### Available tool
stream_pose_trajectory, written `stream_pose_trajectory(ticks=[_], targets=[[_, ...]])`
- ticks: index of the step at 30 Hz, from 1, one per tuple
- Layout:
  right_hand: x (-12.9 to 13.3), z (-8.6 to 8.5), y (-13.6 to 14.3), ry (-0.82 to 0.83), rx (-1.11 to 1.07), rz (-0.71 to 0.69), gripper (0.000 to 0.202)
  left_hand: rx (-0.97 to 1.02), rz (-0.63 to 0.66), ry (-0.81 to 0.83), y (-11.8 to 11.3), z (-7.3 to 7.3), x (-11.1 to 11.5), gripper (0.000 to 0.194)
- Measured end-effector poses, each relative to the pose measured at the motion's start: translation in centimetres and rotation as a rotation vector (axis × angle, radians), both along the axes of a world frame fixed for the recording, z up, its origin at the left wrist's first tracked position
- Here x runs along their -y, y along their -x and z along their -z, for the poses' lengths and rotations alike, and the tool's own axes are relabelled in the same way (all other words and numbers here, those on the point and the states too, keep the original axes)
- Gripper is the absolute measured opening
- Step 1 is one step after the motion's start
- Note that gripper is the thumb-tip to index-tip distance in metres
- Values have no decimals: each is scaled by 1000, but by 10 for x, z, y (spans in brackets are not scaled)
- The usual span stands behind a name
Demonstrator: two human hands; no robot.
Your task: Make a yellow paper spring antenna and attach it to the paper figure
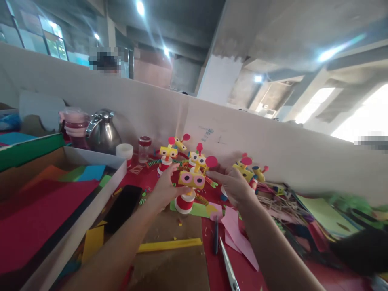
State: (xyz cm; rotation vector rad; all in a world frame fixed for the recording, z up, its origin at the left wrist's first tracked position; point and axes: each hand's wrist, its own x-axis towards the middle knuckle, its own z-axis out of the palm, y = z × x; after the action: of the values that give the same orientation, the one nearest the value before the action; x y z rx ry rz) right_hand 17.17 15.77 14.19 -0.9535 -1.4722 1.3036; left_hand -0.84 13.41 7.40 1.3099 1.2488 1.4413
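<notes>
A small paper-cup figure (191, 180) with a yellow tube head, pink-ringed black eyes and a red-and-white cup body stands upright in front. My left hand (166, 186) is at its left side, fingers apart, with the thumb by its neck just below the head; whether it touches is unclear. From the other side my right hand (235, 185) stretches its index finger toward the figure's head; the remaining fingers are partly hidden. Similar figures with red discs on top stand behind, among them a left figure (168, 152) and a right figure (245, 173).
A box (121, 167) of coloured paper is at left, beside a black phone (123, 208). Scissors (228, 264), a pen (216, 236) and pink paper (238, 232) lie in front. A steel jug (104, 131) and glass jar (144, 150) stand by the white partition (273, 137).
</notes>
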Motion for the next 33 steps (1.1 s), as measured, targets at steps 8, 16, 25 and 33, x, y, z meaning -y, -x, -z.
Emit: stream_pose_trajectory(ticks=[8,16,25,33], targets=[[-35,23,9,-47,104,24,21,291,193,8,-17,14,-24,77],[-39,30,9,-150,226,9,24,242,206,-53,-19,23,-29,55],[-39,35,8,-176,247,19,22,170,203,-75,-16,29,-29,45],[-37,39,8,-175,309,-1,23,146,198,-95,-16,32,-32,46]])
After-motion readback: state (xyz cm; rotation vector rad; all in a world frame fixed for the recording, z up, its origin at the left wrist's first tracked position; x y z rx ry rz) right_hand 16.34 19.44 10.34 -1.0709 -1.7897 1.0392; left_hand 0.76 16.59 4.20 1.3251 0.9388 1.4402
